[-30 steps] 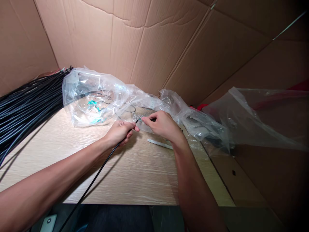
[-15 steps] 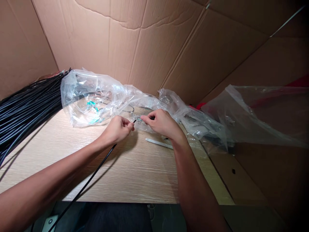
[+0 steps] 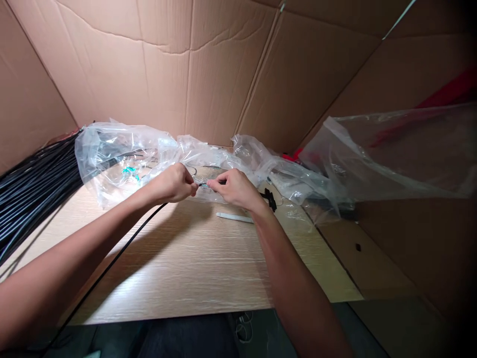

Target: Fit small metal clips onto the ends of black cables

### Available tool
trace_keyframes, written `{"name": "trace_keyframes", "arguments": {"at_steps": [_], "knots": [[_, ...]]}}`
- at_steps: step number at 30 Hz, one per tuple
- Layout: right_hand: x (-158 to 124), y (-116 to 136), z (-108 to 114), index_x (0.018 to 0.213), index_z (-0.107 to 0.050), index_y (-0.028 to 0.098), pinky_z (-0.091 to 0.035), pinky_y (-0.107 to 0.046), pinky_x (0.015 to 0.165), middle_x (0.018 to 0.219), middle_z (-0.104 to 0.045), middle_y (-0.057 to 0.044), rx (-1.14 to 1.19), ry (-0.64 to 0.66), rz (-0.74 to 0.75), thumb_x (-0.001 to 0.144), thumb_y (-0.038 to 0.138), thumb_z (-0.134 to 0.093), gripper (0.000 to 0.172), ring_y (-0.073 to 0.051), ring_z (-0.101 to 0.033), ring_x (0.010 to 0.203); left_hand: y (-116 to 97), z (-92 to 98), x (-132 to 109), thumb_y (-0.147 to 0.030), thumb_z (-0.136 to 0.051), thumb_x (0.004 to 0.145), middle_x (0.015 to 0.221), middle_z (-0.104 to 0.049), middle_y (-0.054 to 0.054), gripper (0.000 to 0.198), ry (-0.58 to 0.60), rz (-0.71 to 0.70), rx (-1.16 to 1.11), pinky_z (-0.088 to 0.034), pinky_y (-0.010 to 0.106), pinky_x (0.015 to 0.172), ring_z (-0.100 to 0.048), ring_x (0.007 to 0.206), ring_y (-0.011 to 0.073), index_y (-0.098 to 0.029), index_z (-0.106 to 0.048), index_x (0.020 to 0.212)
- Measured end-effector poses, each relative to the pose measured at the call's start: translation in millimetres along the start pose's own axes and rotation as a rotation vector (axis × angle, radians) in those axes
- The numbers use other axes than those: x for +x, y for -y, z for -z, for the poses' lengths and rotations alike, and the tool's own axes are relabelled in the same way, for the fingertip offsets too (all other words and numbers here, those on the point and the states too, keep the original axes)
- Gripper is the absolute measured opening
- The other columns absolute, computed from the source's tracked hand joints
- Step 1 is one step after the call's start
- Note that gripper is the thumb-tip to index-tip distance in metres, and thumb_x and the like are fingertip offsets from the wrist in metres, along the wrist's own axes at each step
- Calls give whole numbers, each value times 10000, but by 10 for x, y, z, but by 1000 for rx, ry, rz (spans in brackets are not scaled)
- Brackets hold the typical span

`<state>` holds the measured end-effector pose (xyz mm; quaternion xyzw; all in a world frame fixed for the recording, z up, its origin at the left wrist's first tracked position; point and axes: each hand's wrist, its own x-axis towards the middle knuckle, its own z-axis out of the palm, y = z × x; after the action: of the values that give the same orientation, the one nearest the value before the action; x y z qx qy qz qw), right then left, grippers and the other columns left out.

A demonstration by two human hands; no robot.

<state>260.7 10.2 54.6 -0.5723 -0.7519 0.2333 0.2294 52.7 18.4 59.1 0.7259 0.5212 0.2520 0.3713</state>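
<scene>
My left hand [image 3: 175, 184] is closed around a thin black cable [image 3: 146, 223] close to its end. From there the cable runs down to the left and over the table's front edge. Just right of the cable's tip, my right hand [image 3: 236, 188] pinches with thumb and forefinger. A small dark piece shows between those fingers, too small to name. The fingertips of both hands nearly meet. Behind them lie small shiny bits [image 3: 203, 178] on clear plastic, partly hidden by the hands.
A thick bundle of black cables [image 3: 40, 179] lies at the left. Crumpled clear plastic bags [image 3: 126, 134] stretch along the cardboard wall [image 3: 164, 89], with teal pieces [image 3: 128, 169] showing through. A white strip [image 3: 234, 217] and black pieces [image 3: 269, 199] lie near my right wrist.
The view has shifted and tilted a little. My hands have drawn closer together, and less of the cable's tip shows between them. Black pieces beside my right wrist have come into clearer sight.
</scene>
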Motion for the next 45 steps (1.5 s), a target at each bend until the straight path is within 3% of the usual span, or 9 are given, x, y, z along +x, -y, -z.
{"name": "trace_keyframes", "arguments": {"at_steps": [5, 9, 16, 19, 22, 25, 32, 40, 45], "knots": [[-32, -50, -25, 540, -438, 232, -174, -346, 579, 603, -283, 41, 26, -36, 6, 1000, 431, -612, 531, -126, -237, 588, -88, 130, 71, -142, -713, 778, 447, -318, -53, 363, 75, -67, 234, -135, 294, 469, -259, 431, 83, -179, -549, 456], [-52, -43, -41, 546, -459, 225, -167, -347, 579, 598, -299, 47, 18, -19, -17, 1004, 442, -609, 528, -123, -226, 582, -155, 122, 53, -105, -634, 810, 476, -256, -61, 435, 94, -145, 424, -160, 303, 512, -217, 478, 87, -199, -389, 463], [-75, -69, -29, 558, -529, 210, -167, -339, 585, 587, -283, 57, 85, -45, -57, 983, 403, -636, 479, -118, -223, 577, -133, 4, 13, -194, -564, 869, 581, -579, 33, 234, -16, -284, 683, -275, 317, 564, -442, 515, 146, -180, -650, 652], [-75, -90, -45, 577, -584, 206, -193, -329, 588, 589, -317, 54, 88, -87, -55, 980, 423, -632, 460, -120, -255, 582, -99, -5, 23, -200, -559, 866, 613, -634, 54, 234, -34, -291, 712, -281, 320, 571, -500, 534, 161, -181, -693, 675], [-81, -77, -66, 535, -518, 216, -217, -321, 588, 595, -304, 52, 67, -126, -46, 982, 422, -617, 502, -121, -261, 593, -84, 3, 37, -189, -562, 850, 618, -648, 57, 229, -42, -287, 725, -284, 321, 578, -524, 544, 167, -183, -699, 666], [-91, -51, -84, 509, -443, 227, -207, -323, 580, 588, -265, 54, 41, -133, -66, 983, 429, -609, 542, -124, -238, 593, -97, -6, 35, -193, -568, 845, 612, -639, 54, 221, -73, -307, 741, -285, 322, 579, -521, 550, 171, -186, -701, 669], [-66, -86, -93, 564, -565, 203, -189, -331, 587, 595, -347, 45, 28, -100, -31, 978, 392, -630, 460, -119, -267, 592, -185, -65, -12, -213, -566, 879, 557, -551, 32, 243, -100, -385, 798, -237, 327, 551, -387, 516, 162, -198, -640, 648], [-100, -81, -36, 542, -527, 212, -207, -324, 573, 600, -308, 47, 78, -196, -22, 963, 407, -631, 476, -125, -271, 600, -108, 49, 24, -279, -617, 901, 560, -505, 3, 245, -150, -437, 740, -238, 317, 566, -352, 518, 143, -205, -587, 670], [-86, -95, -43, 579, -597, 203, -262, -322, 585, 599, -385, 37, 79, -281, -28, 961, 452, -636, 457, -131, -310, 605, -127, 57, 26, -346, -549, 972, 513, -373, -24, 415, -150, -381, 687, -222, 331, 562, -237, 506, 131, -217, -474, 584]]}}
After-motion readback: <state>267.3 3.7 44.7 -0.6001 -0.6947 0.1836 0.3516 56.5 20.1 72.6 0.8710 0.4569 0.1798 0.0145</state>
